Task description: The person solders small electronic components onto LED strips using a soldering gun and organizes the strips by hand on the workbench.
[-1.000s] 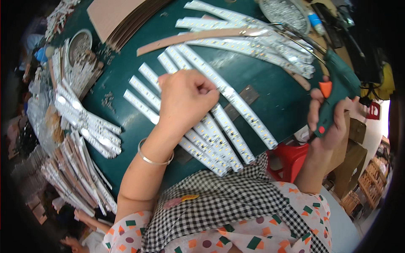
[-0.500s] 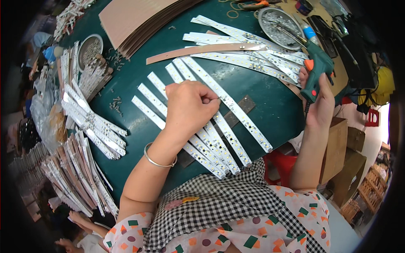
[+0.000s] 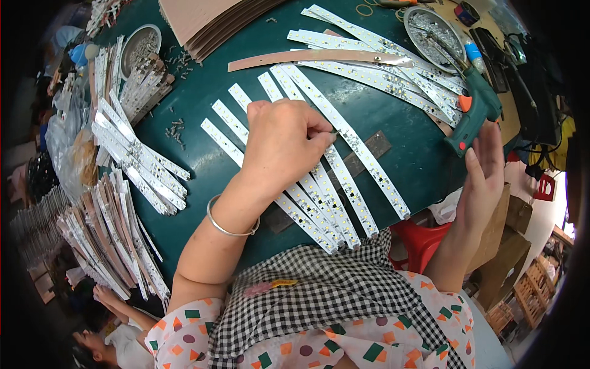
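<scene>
My left hand (image 3: 286, 141) is closed in a pinch above a fanned row of white LED strips (image 3: 353, 206). A tiny dark bit shows at its fingertips, too small to name. Beside those fingertips lies the rightmost LED strip (image 3: 350, 144). At the table's right edge is a green pistol-shaped power tool (image 3: 476, 114) with an orange trigger and a blue collar, its thin tip toward a metal bowl of small parts (image 3: 435, 46). My right hand (image 3: 482, 175) is open just below the tool's handle, palm up and fingers stretched out; contact there cannot be made out.
More LED strips (image 3: 375, 80) lie crossed at the back right, with a brown strip (image 3: 307, 58) on top. Brown boards (image 3: 215, 24) are stacked at the back. Strip bundles (image 3: 144, 169) and a second bowl (image 3: 141, 49) stand left. A red stool (image 3: 421, 243) is below the edge.
My right hand has let go of the green power tool and opened; the tool now lies at the table edge. My left fingertips have shifted slightly right and show a tiny bit.
</scene>
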Action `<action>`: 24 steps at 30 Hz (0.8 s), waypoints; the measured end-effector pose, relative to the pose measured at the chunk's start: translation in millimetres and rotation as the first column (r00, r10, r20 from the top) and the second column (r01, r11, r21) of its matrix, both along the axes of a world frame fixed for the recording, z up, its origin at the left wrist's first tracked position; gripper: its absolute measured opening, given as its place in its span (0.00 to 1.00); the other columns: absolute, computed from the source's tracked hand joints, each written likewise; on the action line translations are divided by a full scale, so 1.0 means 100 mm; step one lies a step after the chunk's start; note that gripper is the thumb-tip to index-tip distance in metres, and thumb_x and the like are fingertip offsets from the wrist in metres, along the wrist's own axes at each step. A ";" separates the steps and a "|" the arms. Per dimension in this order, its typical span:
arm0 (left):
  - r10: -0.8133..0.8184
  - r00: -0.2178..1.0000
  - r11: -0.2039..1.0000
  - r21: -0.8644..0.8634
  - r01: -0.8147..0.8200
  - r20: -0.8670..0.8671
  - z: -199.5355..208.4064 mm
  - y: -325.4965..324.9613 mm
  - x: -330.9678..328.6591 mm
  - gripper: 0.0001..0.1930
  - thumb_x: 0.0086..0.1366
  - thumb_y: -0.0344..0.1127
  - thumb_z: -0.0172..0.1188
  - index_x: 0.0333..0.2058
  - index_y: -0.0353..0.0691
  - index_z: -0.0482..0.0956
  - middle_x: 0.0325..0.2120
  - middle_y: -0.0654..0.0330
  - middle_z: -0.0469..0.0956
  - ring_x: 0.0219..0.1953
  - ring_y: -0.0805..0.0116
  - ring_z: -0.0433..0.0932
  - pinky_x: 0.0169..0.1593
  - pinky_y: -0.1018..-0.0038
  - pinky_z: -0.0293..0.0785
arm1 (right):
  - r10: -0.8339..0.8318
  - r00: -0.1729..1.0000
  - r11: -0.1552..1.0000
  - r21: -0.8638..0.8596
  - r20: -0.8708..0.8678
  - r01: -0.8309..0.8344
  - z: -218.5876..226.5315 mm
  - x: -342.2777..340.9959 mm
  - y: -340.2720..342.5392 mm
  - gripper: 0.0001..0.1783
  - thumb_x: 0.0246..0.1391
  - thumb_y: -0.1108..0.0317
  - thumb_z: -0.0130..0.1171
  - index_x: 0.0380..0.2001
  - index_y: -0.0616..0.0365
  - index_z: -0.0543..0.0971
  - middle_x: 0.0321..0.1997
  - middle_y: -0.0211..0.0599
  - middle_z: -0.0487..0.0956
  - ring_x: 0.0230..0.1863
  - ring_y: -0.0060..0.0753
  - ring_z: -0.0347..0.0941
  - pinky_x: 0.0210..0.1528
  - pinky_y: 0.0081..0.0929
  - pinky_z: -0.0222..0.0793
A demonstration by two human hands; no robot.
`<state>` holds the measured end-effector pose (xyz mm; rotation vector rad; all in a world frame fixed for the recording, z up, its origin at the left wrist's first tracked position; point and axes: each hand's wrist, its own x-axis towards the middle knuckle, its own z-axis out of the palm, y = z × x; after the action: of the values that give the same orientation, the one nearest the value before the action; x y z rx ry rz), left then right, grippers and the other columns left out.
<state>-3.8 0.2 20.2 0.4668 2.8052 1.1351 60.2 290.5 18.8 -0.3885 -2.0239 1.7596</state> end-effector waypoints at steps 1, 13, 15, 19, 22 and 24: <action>0.013 1.000 1.000 0.027 -0.014 0.025 0.05 -0.02 0.01 0.06 0.46 0.27 0.68 0.26 0.35 0.85 0.21 0.56 0.80 0.22 0.68 0.76 0.29 0.75 0.71 | -0.040 0.996 0.981 0.186 -0.074 0.053 0.00 0.03 -0.04 0.34 0.54 0.80 0.55 0.65 0.70 0.59 0.68 0.48 0.61 0.69 0.39 0.56 0.68 0.38 0.51; -0.049 0.883 0.939 0.324 -0.119 0.467 0.35 -0.45 0.92 0.04 0.60 0.26 0.62 0.34 0.34 0.82 0.26 0.58 0.81 0.27 0.75 0.78 0.32 0.78 0.74 | 0.411 0.830 0.855 0.157 0.377 -0.495 0.05 0.32 -0.58 0.13 0.50 0.77 0.62 0.41 0.64 0.78 0.31 0.33 0.78 0.28 0.18 0.72 0.29 0.15 0.67; -0.066 0.774 0.914 0.349 -0.206 0.630 0.32 -0.50 1.10 0.06 0.63 0.28 0.60 0.37 0.32 0.81 0.27 0.57 0.82 0.28 0.76 0.78 0.33 0.78 0.75 | 0.450 0.734 0.846 0.020 0.509 -0.532 0.08 0.31 -0.63 0.14 0.51 0.77 0.62 0.43 0.64 0.78 0.29 0.31 0.79 0.27 0.15 0.71 0.28 0.14 0.67; -0.116 0.518 0.799 0.389 -0.458 0.848 0.16 -0.57 1.43 0.13 0.68 0.32 0.55 0.44 0.25 0.77 0.31 0.54 0.82 0.29 0.75 0.79 0.35 0.79 0.77 | 0.557 0.694 0.830 -0.271 0.456 -0.488 0.06 0.28 -0.69 0.16 0.53 0.78 0.61 0.46 0.65 0.77 0.28 0.28 0.79 0.25 0.12 0.71 0.28 0.12 0.67; -0.187 0.427 0.773 0.401 -0.491 0.885 0.16 -0.55 1.44 0.17 0.70 0.33 0.53 0.52 0.26 0.72 0.36 0.52 0.82 0.31 0.75 0.79 0.36 0.80 0.76 | 0.622 0.694 0.768 -0.453 0.362 -0.452 0.02 0.29 -0.76 0.16 0.53 0.79 0.61 0.47 0.65 0.77 0.28 0.28 0.78 0.25 0.10 0.70 0.27 0.11 0.65; -0.260 0.325 0.751 0.402 -0.524 0.909 0.11 -0.51 1.46 0.19 0.71 0.34 0.52 0.55 0.29 0.70 0.40 0.52 0.81 0.31 0.75 0.79 0.34 0.81 0.75 | 0.631 0.672 0.772 -0.397 0.388 -0.496 -0.02 0.35 -0.81 0.16 0.53 0.78 0.61 0.46 0.65 0.77 0.27 0.27 0.77 0.25 0.09 0.70 0.27 0.10 0.65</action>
<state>142.5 -51.2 31.3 -0.4124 1.3248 1.6604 95.0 209.5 17.3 -0.3357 -2.4682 2.5519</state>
